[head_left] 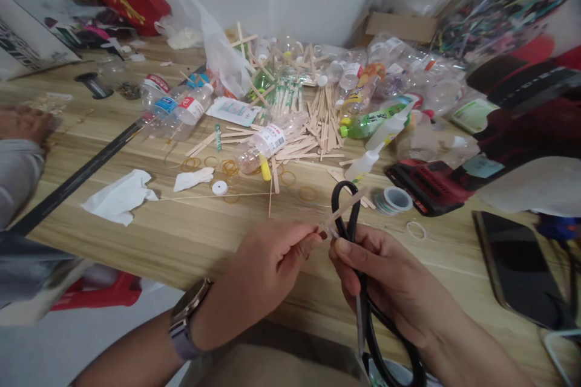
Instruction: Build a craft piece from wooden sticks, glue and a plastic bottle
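Observation:
My left hand (265,269), with a watch on the wrist, is closed in a pinch on one end of a thin wooden craft stick (338,214). The stick points up and to the right, across the upper black loop of a pair of scissors (336,196). Fingers of my right hand (390,281) are wrapped round the scissors near their middle. The other black loop hangs down toward my lap, and a metal blade shows below the fingers. Both hands are close together over the table's front edge. Whether the stick touches the scissors I cannot tell.
Craft sticks (324,124), plastic bottles (272,140) and rubber bands (230,167) crowd the wooden table. At right are a red and black power tool (431,184), a tape roll (394,199) and a phone (520,266). Another person's hand (25,124) rests at far left.

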`<control>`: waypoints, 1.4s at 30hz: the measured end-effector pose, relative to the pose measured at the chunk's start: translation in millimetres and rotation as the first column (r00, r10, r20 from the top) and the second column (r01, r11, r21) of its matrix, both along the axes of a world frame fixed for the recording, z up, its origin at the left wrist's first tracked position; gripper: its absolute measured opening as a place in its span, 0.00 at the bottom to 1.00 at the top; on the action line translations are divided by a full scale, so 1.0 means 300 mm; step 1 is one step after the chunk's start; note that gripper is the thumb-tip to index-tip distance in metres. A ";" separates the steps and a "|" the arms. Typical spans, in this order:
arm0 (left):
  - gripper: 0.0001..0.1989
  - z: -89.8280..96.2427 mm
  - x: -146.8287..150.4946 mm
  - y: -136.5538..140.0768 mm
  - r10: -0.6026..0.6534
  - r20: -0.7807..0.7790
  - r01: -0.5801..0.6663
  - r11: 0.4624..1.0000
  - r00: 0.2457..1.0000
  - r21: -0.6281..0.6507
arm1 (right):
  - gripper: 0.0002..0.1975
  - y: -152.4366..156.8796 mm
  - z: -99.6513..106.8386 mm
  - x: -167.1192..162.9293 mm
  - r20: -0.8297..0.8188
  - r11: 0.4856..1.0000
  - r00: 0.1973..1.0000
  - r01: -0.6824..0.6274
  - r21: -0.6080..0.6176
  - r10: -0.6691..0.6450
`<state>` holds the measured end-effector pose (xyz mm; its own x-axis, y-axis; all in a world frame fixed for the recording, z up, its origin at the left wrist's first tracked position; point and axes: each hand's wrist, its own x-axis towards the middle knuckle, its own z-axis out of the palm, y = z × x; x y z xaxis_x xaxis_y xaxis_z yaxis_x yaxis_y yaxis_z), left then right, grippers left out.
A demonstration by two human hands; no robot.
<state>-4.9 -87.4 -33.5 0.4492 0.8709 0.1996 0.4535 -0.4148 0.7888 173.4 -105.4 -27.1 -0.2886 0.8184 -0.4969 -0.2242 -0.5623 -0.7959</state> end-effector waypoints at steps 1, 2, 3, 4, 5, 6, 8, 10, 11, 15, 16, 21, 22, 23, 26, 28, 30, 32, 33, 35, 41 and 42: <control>0.15 0.000 -0.001 -0.003 0.004 -0.004 -0.004 1.000 1.000 0.005 | 0.22 -0.001 0.004 -0.001 0.012 1.000 1.000 -0.011 0.013 0.011; 0.15 0.001 -0.001 -0.005 0.008 -0.007 -0.008 1.000 1.000 0.008 | 0.22 -0.001 0.007 -0.002 0.027 0.999 0.999 -0.022 0.029 0.021; 0.15 0.003 -0.001 -0.007 0.012 -0.005 -0.012 1.000 1.000 0.006 | 0.22 -0.002 0.009 -0.003 0.048 0.998 0.998 -0.030 0.051 0.028; 0.15 0.005 -0.001 -0.009 0.016 0.005 -0.016 1.000 1.000 0.000 | 0.22 -0.002 0.010 -0.003 0.075 0.996 0.997 -0.041 0.080 0.035; 0.15 0.007 -0.001 -0.011 0.020 0.017 -0.020 1.000 1.000 -0.017 | 0.22 -0.003 0.010 -0.002 0.110 0.991 0.993 -0.050 0.120 0.037; 0.16 0.009 0.000 -0.012 0.022 0.033 -0.020 0.999 0.999 -0.039 | 0.22 -0.002 0.008 -0.001 0.158 0.984 0.987 -0.057 0.168 0.030; 0.17 0.012 0.001 -0.013 0.022 0.062 -0.017 0.996 0.998 -0.089 | 0.23 0.000 0.006 0.000 0.273 0.958 0.962 -0.078 0.275 0.000; 0.18 0.011 0.001 -0.015 0.016 0.076 -0.007 0.993 0.997 -0.120 | 0.23 0.003 0.004 0.000 0.382 0.930 0.924 -0.123 0.345 -0.020; 0.18 0.009 0.000 -0.016 0.016 0.075 -0.007 0.992 0.997 -0.127 | 0.22 0.004 0.004 0.000 0.425 0.918 0.905 -0.148 0.369 -0.025; 0.19 0.000 -0.006 -0.020 0.024 0.064 -0.014 0.989 0.998 -0.150 | 0.19 0.007 0.004 -0.004 0.523 0.862 0.849 -0.210 0.462 -0.074; 0.20 -0.002 -0.007 -0.020 0.026 0.062 -0.016 0.987 0.998 -0.159 | 0.18 0.006 0.003 -0.005 0.545 0.848 0.833 -0.220 0.482 -0.094; 0.20 0.001 -0.008 -0.017 0.030 0.034 -0.023 0.984 0.999 -0.179 | 0.16 -0.004 -0.004 -0.010 0.657 0.802 0.723 -0.256 0.540 -0.213; 0.19 0.003 -0.007 -0.017 0.027 0.026 -0.022 0.983 0.999 -0.182 | 0.16 -0.006 -0.006 -0.011 0.668 0.791 0.707 -0.262 0.553 -0.233; 0.19 0.005 -0.007 -0.019 0.027 0.015 -0.024 0.982 1.000 -0.185 | 0.16 -0.009 -0.008 -0.011 0.678 0.776 0.690 -0.274 0.568 -0.252; 0.19 0.006 -0.008 -0.026 0.045 -0.028 -0.050 0.979 0.999 -0.199 | 0.11 -0.013 -0.027 -0.007 0.716 0.656 0.588 -0.377 0.654 -0.376; 0.19 0.003 -0.010 -0.026 0.062 -0.023 -0.065 0.968 0.998 -0.242 | 0.08 -0.014 -0.046 0.000 0.703 0.475 0.460 -0.522 0.708 -0.543; 0.20 -0.002 -0.013 -0.018 0.057 0.037 -0.041 0.938 0.998 -0.345 | 0.07 -0.014 -0.064 0.010 0.635 0.281 0.344 -0.682 0.676 -0.692; 0.21 -0.006 -0.013 -0.004 0.035 0.158 0.047 0.872 0.987 -0.488 | 0.08 -0.016 -0.072 0.021 0.580 0.160 0.277 -0.792 0.589 -0.766; 0.21 -0.008 -0.012 0.002 0.035 0.233 0.105 0.822 0.972 -0.560 | 0.09 -0.017 -0.072 0.026 0.567 0.130 0.258 -0.822 0.554 -0.782; 0.20 -0.008 -0.010 0.012 0.073 0.365 0.211 0.705 0.928 -0.677 | 0.09 -0.019 -0.069 0.036 0.553 0.103 0.235 -0.853 0.512 -0.799; 0.15 -0.010 -0.005 0.012 0.239 0.399 0.136 0.687 0.885 -0.714 | 0.09 -0.023 -0.049 0.052 0.562 0.084 0.317 -0.814 0.574 -0.764; 0.16 -0.013 -0.006 0.010 0.234 0.378 0.084 0.745 0.896 -0.662 | 0.07 -0.023 -0.045 0.051 0.571 0.098 0.354 -0.784 0.613 -0.741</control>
<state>-6.6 -84.3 -37.4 0.3889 0.8786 -0.2772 0.0274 0.2898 0.9567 188.6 -112.3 -40.4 -0.4904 0.6240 0.6084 0.7673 0.6401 -0.0381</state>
